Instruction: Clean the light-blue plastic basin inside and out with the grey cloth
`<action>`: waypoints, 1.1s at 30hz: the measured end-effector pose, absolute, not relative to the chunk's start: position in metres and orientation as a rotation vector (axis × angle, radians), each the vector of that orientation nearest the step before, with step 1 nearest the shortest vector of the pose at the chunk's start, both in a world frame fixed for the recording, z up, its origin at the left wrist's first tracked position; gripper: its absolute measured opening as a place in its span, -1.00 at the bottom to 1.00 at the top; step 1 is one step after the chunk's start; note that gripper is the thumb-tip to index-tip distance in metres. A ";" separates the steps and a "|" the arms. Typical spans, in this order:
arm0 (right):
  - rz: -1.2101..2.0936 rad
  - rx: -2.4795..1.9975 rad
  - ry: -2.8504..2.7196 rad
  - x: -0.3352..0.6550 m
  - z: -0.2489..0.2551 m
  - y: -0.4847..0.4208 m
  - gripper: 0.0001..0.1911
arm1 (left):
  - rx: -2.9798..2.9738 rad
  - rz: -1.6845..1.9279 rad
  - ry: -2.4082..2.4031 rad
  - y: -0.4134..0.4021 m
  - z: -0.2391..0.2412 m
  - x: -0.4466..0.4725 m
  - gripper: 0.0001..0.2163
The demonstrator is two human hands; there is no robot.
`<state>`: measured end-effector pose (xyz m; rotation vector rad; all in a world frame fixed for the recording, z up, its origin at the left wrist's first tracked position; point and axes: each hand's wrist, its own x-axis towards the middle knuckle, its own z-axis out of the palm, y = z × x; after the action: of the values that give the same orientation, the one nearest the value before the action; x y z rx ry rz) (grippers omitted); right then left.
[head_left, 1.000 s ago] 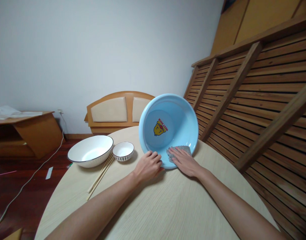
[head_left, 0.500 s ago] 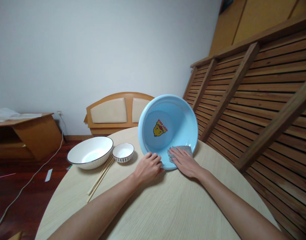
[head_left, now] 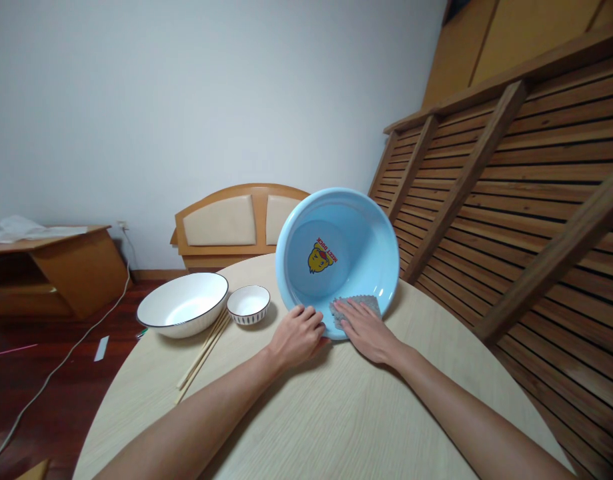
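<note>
A light blue plastic basin (head_left: pixel 371 233) stands tilted on its side on the table, its inside facing me, with a yellow duck print on its bottom. My left hand (head_left: pixel 300 333) is closed over the near rim, fingers curled inside and the thumb low on the outer side. Flat against the lower inner wall lies my right hand (head_left: pixel 363 328), fingers stretched out over a grey cloth (head_left: pixel 371 303) with a zigzag edge. The cloth is pressed between that palm and the basin, partly covered by the fingers.
Left of the basin are a small patterned bowl (head_left: pixel 249 303), several wooden chopsticks (head_left: pixel 203 357) and a large white bowl (head_left: pixel 183 303) with a dark rim. They sit on the round wooden table (head_left: pixel 326 420). A slatted wooden frame (head_left: pixel 516 200) leans at the right. A headboard (head_left: pixel 219 220) stands behind.
My right hand and the cloth have slid slightly left along the basin's inner wall. My left hand keeps its hold on the rim. The view has shifted a little.
</note>
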<state>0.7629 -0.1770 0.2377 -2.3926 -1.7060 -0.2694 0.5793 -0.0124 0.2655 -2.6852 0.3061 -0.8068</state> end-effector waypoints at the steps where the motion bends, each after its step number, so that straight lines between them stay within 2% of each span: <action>1: -0.257 -2.371 -1.725 0.762 0.238 -0.177 -0.39 | -2.685 -0.813 0.304 -0.012 0.265 0.579 -0.76; 8: -0.240 -2.495 -1.643 0.768 0.245 -0.173 -0.37 | -2.668 -0.812 0.306 -0.013 0.266 0.580 -0.76; 16: -0.096 -2.442 -1.730 0.772 0.243 -0.158 -0.32 | -2.673 -0.786 0.293 -0.014 0.267 0.581 -0.77; 24: -0.040 -2.656 -1.599 0.794 0.249 -0.122 -0.33 | -2.674 -0.781 0.297 -0.015 0.267 0.582 -0.76; 33: 0.027 -2.571 -1.784 0.778 0.241 -0.104 -0.43 | -2.679 -0.809 0.293 -0.012 0.263 0.581 -0.77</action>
<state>0.7778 -0.1037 0.2415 -2.5713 -1.7837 0.0266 0.5811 -0.0121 0.2633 -2.6790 0.2934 -0.8091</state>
